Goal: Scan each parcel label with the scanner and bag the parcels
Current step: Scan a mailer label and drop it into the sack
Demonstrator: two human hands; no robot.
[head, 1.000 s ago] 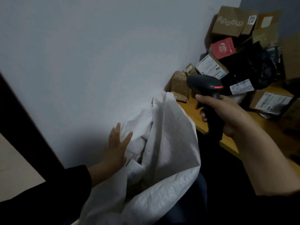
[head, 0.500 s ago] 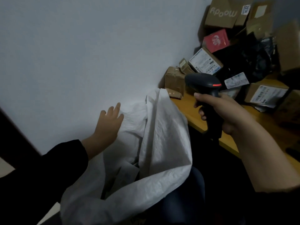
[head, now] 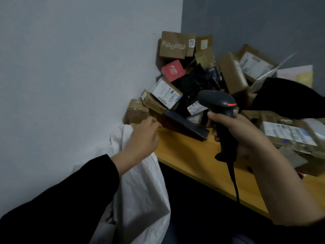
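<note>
A pale wall (head: 70, 67) fills the left and upper left of the frame and meets a darker grey wall (head: 246, 18) at upper right, where a pink and yellow sheet (head: 299, 74) shows, while a yellow wooden tabletop (head: 190, 155) runs from centre to lower right.

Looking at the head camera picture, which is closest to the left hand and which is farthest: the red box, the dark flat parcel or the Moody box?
From the left hand:
1. dark flat parcel: held by it, just to its right.
2. red box: higher up, farther back.
3. Moody box: highest, right above the red one.
</note>
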